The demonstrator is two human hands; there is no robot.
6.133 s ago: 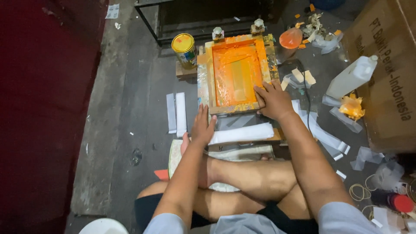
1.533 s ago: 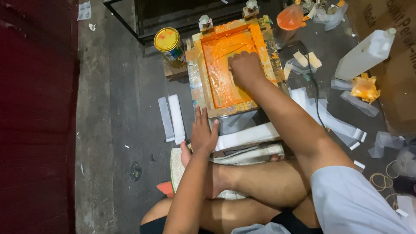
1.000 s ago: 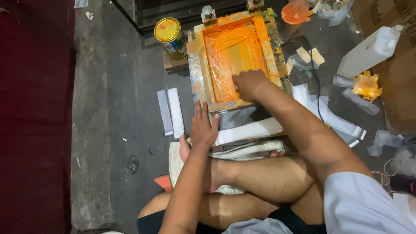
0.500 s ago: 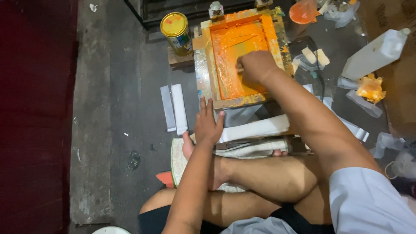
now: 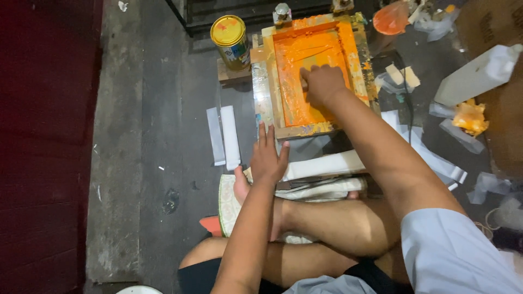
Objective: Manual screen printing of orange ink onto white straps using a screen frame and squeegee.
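Observation:
A wooden screen-printing frame (image 5: 265, 81) lies on the floor in front of me, its mesh (image 5: 294, 103) coated in orange ink. My right hand (image 5: 322, 84) is inside the frame with the fingers curled down on a small squeegee, mostly hidden under the hand, pressed on the mesh. My left hand (image 5: 268, 158) rests flat with fingers spread just below the frame's near edge, holding nothing. A long white strip (image 5: 327, 163) lies under the frame's near end, above my crossed legs.
A paint can with a yellow lid (image 5: 229, 32) stands left of the frame. Two white strips (image 5: 224, 136) lie on the grey floor. At the right are a white plastic jug (image 5: 479, 73), an orange-stained rag (image 5: 469, 117), more white strips (image 5: 430, 158) and a cardboard box (image 5: 490, 27). A dark red wall (image 5: 43, 109) runs along the left.
My right hand has slid over the mesh, from the far part toward me and then back up to the middle. My left hand has stayed by the frame's near edge.

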